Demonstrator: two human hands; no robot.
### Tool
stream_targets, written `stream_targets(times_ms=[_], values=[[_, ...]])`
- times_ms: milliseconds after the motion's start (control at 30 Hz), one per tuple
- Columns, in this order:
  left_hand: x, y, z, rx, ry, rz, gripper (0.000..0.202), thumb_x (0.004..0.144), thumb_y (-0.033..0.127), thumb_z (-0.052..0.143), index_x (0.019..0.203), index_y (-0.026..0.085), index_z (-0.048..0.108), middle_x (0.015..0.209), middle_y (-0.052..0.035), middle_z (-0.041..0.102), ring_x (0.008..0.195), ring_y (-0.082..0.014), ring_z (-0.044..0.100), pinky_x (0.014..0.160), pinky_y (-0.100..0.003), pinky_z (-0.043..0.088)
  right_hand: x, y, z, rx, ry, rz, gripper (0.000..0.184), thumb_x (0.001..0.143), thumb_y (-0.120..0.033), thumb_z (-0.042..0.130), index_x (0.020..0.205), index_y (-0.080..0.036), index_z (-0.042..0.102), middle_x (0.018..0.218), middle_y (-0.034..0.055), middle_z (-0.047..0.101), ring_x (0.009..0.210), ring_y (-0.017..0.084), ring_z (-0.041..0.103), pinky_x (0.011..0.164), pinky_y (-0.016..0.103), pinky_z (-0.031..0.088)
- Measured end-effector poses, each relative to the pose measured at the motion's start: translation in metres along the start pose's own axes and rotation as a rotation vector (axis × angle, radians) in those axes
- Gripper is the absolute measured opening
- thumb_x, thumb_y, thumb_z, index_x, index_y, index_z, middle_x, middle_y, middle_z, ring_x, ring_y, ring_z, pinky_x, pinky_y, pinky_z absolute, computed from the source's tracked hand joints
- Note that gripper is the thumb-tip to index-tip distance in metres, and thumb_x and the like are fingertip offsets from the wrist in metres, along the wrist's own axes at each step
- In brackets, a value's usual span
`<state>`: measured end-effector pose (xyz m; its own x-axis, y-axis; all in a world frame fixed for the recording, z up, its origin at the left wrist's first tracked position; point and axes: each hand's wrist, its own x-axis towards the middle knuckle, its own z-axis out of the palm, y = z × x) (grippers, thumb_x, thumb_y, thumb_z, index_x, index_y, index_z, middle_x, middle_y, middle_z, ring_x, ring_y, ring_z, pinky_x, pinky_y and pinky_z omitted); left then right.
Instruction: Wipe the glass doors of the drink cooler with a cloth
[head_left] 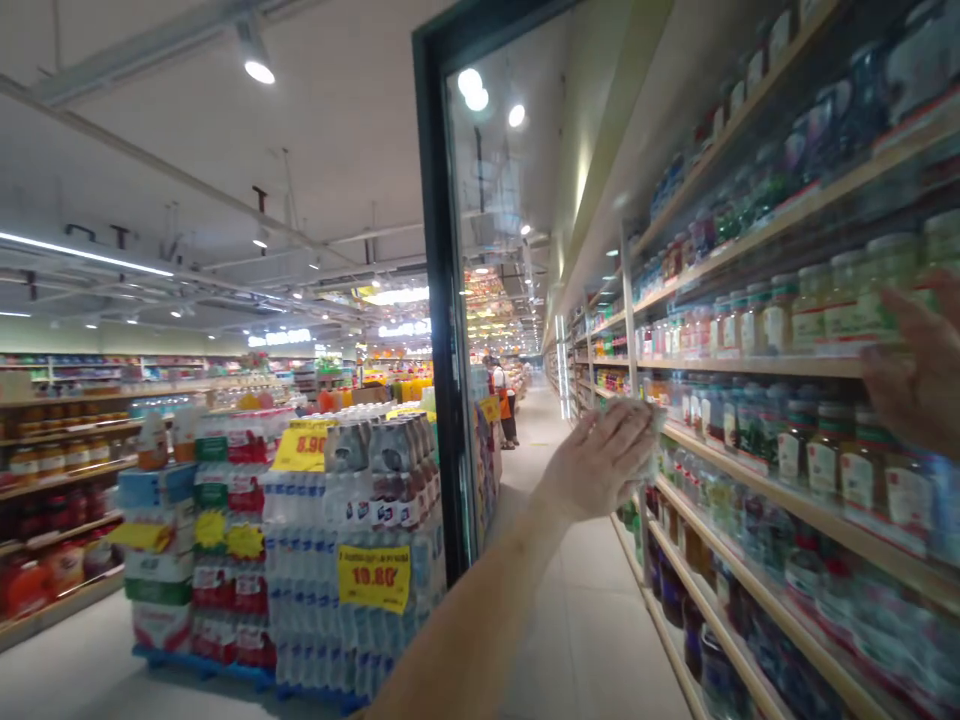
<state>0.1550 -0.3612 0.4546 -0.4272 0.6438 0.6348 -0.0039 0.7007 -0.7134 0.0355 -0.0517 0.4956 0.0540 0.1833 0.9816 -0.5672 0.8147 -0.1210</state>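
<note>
From the bottom centre my left forearm reaches forward, and my left hand (pixel 592 465) is closed on a crumpled pale cloth (pixel 642 440). The cloth is by the large pane of a dark-framed glass door (pixel 441 300); contact with the glass is hard to make out. At the right edge shows a dim, blurred hand (pixel 911 350), fingers seemingly apart, in front of the bottle rows. Whether it is my right hand seen directly or a reflection, I cannot tell. Shelved bottles (pixel 832 450) stand on the right.
Wooden shelves (pixel 795 490) full of drinks run along the right side. Stacked water packs (pixel 330 570) with yellow price signs (pixel 375 577) stand left of the door frame. Farther down the aisle is a person (pixel 501 400). Jar shelves (pixel 64 460) line the far left.
</note>
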Motion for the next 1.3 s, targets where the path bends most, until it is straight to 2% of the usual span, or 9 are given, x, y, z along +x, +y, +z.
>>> stream_targets(times_ms=[233, 467, 667, 733, 867, 967, 1067, 1200, 1300], values=[[0.080, -0.144, -0.037, -0.059, 0.516, -0.814, 0.058, 0.089, 0.041, 0.031, 0.133, 0.003, 0.034, 0.142, -0.0241, 0.033, 0.136, -0.0333, 0.025, 0.108, -0.055, 0.025, 0.003, 0.005, 0.001, -0.121, 0.000, -0.191, 0.062, 0.087, -0.037, 0.039, 0.145, -0.035, 0.017, 0.148, 0.0062, 0.030, 0.136, 0.026, 0.026, 0.105, 0.053, 0.027], [0.183, -0.085, -0.051, 0.000, 0.338, -0.136, 0.049, 0.088, 0.046, 0.035, 0.131, 0.025, 0.041, 0.141, -0.0018, 0.042, 0.134, -0.0174, 0.031, 0.110, -0.034, 0.027, 0.003, 0.012, 0.003, -0.179, 0.011, -0.252, 0.064, 0.088, -0.029, 0.040, 0.146, -0.030, 0.012, 0.148, 0.0089, 0.029, 0.135, 0.031, 0.029, 0.103, 0.057, 0.031], [0.166, -0.159, -0.077, 0.032, 0.546, -0.602, 0.059, 0.090, 0.031, 0.012, 0.131, -0.007, 0.030, 0.134, -0.0341, 0.037, 0.131, -0.0402, 0.031, 0.097, -0.068, 0.025, 0.004, 0.012, 0.006, -0.176, 0.030, -0.288, 0.064, 0.089, -0.027, 0.036, 0.146, -0.029, 0.008, 0.149, 0.0099, 0.027, 0.136, 0.031, 0.027, 0.104, 0.057, 0.028], [0.177, -0.142, -0.075, 0.021, 0.543, -0.562, 0.058, 0.090, 0.033, 0.015, 0.131, -0.004, 0.035, 0.136, -0.0303, 0.038, 0.131, -0.0375, 0.032, 0.101, -0.063, 0.026, 0.005, 0.011, 0.006, -0.176, 0.035, -0.293, 0.064, 0.089, -0.026, 0.036, 0.146, -0.029, 0.007, 0.149, 0.0103, 0.026, 0.136, 0.031, 0.027, 0.104, 0.057, 0.028], [0.202, -0.088, -0.063, -0.002, 0.425, -0.257, 0.047, 0.086, 0.049, 0.036, 0.126, 0.028, 0.048, 0.138, 0.0005, 0.047, 0.130, -0.0177, 0.038, 0.107, -0.034, 0.032, 0.003, 0.015, 0.004, -0.164, 0.028, -0.295, 0.064, 0.089, -0.027, 0.037, 0.146, -0.029, 0.009, 0.149, 0.0108, 0.027, 0.135, 0.032, 0.028, 0.103, 0.058, 0.028], [0.196, -0.091, -0.060, -0.006, 0.424, -0.334, 0.053, 0.088, 0.047, 0.030, 0.131, 0.018, 0.042, 0.140, -0.0092, 0.043, 0.132, -0.0259, 0.035, 0.108, -0.048, 0.029, 0.002, 0.011, 0.002, -0.137, 0.043, -0.294, 0.064, 0.089, -0.026, 0.038, 0.146, -0.031, 0.010, 0.150, 0.0098, 0.025, 0.135, 0.033, 0.027, 0.103, 0.060, 0.028], [0.186, -0.104, -0.055, -0.051, 0.464, -0.477, 0.061, 0.089, 0.043, 0.028, 0.136, 0.004, 0.030, 0.143, -0.0213, 0.033, 0.136, -0.0331, 0.025, 0.108, -0.055, 0.026, 0.017, -0.024, 0.002, -0.018, 0.095, -0.326, 0.065, 0.089, -0.022, 0.038, 0.146, -0.033, 0.007, 0.153, 0.0079, 0.016, 0.137, 0.031, 0.024, 0.104, 0.060, 0.027], [0.167, -0.100, -0.043, -0.150, 0.452, -0.327, 0.067, 0.088, 0.040, 0.035, 0.142, 0.006, 0.015, 0.145, -0.0189, 0.031, 0.139, -0.0265, 0.018, 0.111, -0.046, 0.025, 0.071, -0.114, 0.017, 0.389, -0.061, -0.510, 0.061, 0.091, -0.023, 0.030, 0.146, -0.029, 0.006, 0.149, 0.0059, 0.028, 0.135, 0.022, 0.031, 0.104, 0.045, 0.036], [0.119, -0.110, -0.038, -0.131, 0.442, -0.254, 0.077, 0.086, 0.049, 0.038, 0.144, 0.010, 0.005, 0.148, -0.0185, 0.024, 0.140, -0.0261, 0.014, 0.110, -0.048, 0.025, 0.110, -0.181, 0.035, 0.419, -0.154, -0.337, 0.054, 0.092, -0.028, 0.024, 0.145, -0.023, 0.018, 0.141, 0.0090, 0.041, 0.127, 0.024, 0.042, 0.102, 0.050, 0.036]])
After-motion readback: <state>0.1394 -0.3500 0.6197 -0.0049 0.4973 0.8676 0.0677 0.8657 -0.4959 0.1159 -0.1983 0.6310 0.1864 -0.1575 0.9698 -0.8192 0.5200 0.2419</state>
